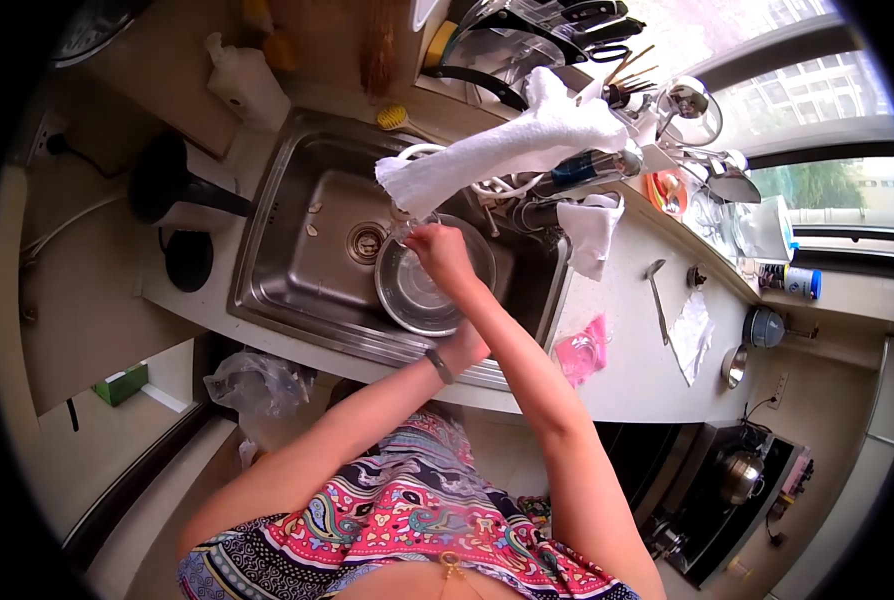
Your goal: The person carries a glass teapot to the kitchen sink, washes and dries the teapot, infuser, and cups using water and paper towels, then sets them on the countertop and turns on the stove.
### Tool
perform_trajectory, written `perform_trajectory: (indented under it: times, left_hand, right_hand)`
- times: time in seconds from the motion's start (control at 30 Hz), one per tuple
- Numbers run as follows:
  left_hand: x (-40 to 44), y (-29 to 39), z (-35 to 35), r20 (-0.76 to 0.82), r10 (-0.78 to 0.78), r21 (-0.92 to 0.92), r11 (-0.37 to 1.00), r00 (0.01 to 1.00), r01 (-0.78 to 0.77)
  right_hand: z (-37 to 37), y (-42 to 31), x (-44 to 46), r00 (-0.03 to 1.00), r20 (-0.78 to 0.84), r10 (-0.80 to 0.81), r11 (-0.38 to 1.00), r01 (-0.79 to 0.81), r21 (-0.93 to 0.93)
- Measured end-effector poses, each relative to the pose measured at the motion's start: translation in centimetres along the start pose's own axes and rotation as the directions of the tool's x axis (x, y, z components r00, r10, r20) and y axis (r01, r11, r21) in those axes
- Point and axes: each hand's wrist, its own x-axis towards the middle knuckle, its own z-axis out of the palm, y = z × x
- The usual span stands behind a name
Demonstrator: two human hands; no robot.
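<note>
My right hand point(439, 250) reaches over the steel basin point(417, 290) in the sink point(312, 270). Its fingers are closed at the basin's far rim, around something small and clear that I cannot make out. My left hand point(465, 347), with a dark band on the wrist, is beside the basin's near rim. The right forearm hides its fingers, so its grip does not show. A white towel point(507, 145) hangs across the space above the far side of the sink. Left of the basin is the drain point(367, 242), with small scraps near it.
A yellow brush point(392, 118) and a white bottle point(245, 85) stand behind the sink. On the right counter lie a pink cloth point(582, 352), a ladle point(657, 295) and a white cloth point(691, 335). Knives and utensils line the window side. A plastic bag point(257, 390) hangs at the front.
</note>
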Motion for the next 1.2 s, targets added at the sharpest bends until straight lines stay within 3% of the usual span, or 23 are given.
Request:
perform_trajectory:
  times: [0.07, 0.17, 0.2, 0.23, 0.3, 0.37, 0.4, 0.47, 0.53, 0.57, 0.63, 0.7, 0.73, 0.87, 0.9, 0.93, 0.97, 1.03, 1.07, 1.1, 1.13, 1.17, 1.2]
  left_hand:
    - [-0.2, 5.8, -0.6, -0.130, 0.287, -0.043, 0.955, 0.949, -0.294]
    - [-3.3, 13.7, 0.8, -0.260, 0.352, -0.057, 0.924, 0.899, -0.378]
    - [-3.3, 15.2, 1.0, -0.114, 0.445, -0.027, 0.892, 0.888, -0.451]
    - [-3.9, 16.1, 2.8, -0.106, 0.460, -0.016, 0.886, 0.882, -0.464]
    - [-0.5, 16.9, -2.1, -0.103, 0.536, 0.256, 0.828, 0.838, -0.499]
    - [-0.3, 17.6, -2.3, -0.171, 0.513, 0.254, 0.848, 0.841, -0.466]
    - [-0.6, 17.8, -1.6, -0.126, 0.490, 0.180, 0.866, 0.863, -0.466]
    - [-1.1, 19.1, -1.0, -0.105, 0.406, 0.146, 0.909, 0.908, -0.390]
    - [-1.8, 20.1, 0.2, -0.102, 0.266, 0.092, 0.962, 0.959, -0.257]
    - [-2.4, 20.5, 1.2, -0.110, 0.282, 0.087, 0.958, 0.953, -0.273]
    - [-3.8, 21.0, 3.0, -0.038, 0.165, 0.086, 0.983, 0.986, -0.161]
    - [-4.4, 21.1, 3.5, -0.019, 0.135, 0.134, 0.982, 0.991, -0.131]
    - [-4.8, 21.1, 3.9, -0.014, 0.162, 0.155, 0.975, 0.987, -0.158]
    - [-5.8, 21.2, 4.4, -0.085, 0.194, 0.276, 0.947, 0.977, -0.163]
    - [-5.9, 21.3, 4.3, -0.141, 0.209, 0.329, 0.932, 0.968, -0.153]
    - [-5.6, 21.7, 3.7, -0.154, 0.168, 0.389, 0.916, 0.974, -0.097]
    - [-5.3, 21.7, 3.0, -0.159, 0.176, 0.385, 0.917, 0.971, -0.103]
    - [-5.4, 21.5, 3.5, -0.128, 0.170, 0.425, 0.899, 0.977, -0.100]
    - [-6.7, 20.9, 3.5, -0.004, 0.277, 0.377, 0.890, 0.961, -0.256]
    - [-6.6, 21.1, 2.9, -0.010, 0.286, 0.374, 0.890, 0.958, -0.261]
    - [-6.1, 21.0, 2.1, 0.064, 0.366, 0.499, 0.794, 0.928, -0.347]
    - [-5.6, 20.8, 1.3, 0.147, 0.428, 0.606, 0.674, 0.892, -0.423]
    - [-4.6, 21.8, 1.2, -0.052, 0.319, 0.525, 0.815, 0.946, -0.246]
  right_hand:
    - [0.3, 0.3, -0.5, 0.998, -0.054, 0.040, 0.999, -0.040, 0.003]
    - [-0.4, -1.4, -1.4, 0.988, -0.062, 0.141, 0.989, -0.144, -0.039]
    - [0.4, -1.1, -1.8, 0.988, -0.111, 0.106, 0.991, -0.115, -0.072]
    - [1.0, -0.8, -2.0, 0.988, -0.137, 0.066, 0.997, -0.069, -0.024]
    - [1.5, -0.7, -2.2, 0.996, -0.047, 0.075, 0.993, -0.079, -0.093]
    - [0.0, -2.9, -3.8, 0.978, -0.188, 0.090, 0.995, -0.097, -0.025]
    - [-2.5, -4.7, -4.6, 0.975, -0.148, 0.167, 0.985, -0.173, -0.028]
    - [-6.7, -4.6, -6.1, 0.858, -0.509, -0.068, 0.953, -0.095, -0.287]
    - [-11.5, -4.4, -7.4, 0.762, -0.619, -0.190, 0.760, -0.285, -0.584]
    - [-13.6, -4.1, -7.7, 0.767, -0.606, -0.209, 0.690, -0.324, -0.648]
    - [-16.3, -0.9, -7.7, 0.798, -0.585, -0.143, 0.718, -0.323, -0.616]
    - [-17.0, 1.6, -8.6, 0.792, -0.577, -0.202, 0.756, -0.249, -0.606]
    - [-16.9, 1.0, -8.7, 0.766, -0.580, -0.279, 0.732, -0.222, -0.644]
    - [-13.1, -3.3, -8.8, 0.667, -0.665, -0.335, 0.757, -0.230, -0.612]
    - [-11.7, -3.9, -8.1, 0.690, -0.657, -0.304, 0.795, -0.196, -0.574]
    - [-9.8, -4.9, -7.4, 0.732, -0.666, -0.144, 0.920, -0.149, -0.363]
    - [-7.9, -5.9, -6.6, 0.776, -0.631, 0.012, 0.985, -0.117, -0.125]
    - [-4.5, -7.0, -4.9, 0.874, -0.416, 0.252, 0.965, -0.192, 0.181]
    - [-3.2, -7.3, -4.1, 0.929, -0.262, 0.259, 0.949, -0.194, 0.250]
    - [-2.3, -7.3, -3.3, 0.963, -0.102, 0.251, 0.926, -0.207, 0.317]
    - [-1.3, -6.3, -3.0, 0.995, -0.092, 0.043, 0.999, -0.042, 0.012]
    - [-1.2, -5.1, -2.9, 0.999, 0.051, 0.000, 0.983, 0.010, -0.182]
    - [-1.5, -5.1, -2.5, 0.980, 0.142, -0.138, 0.941, 0.175, -0.291]
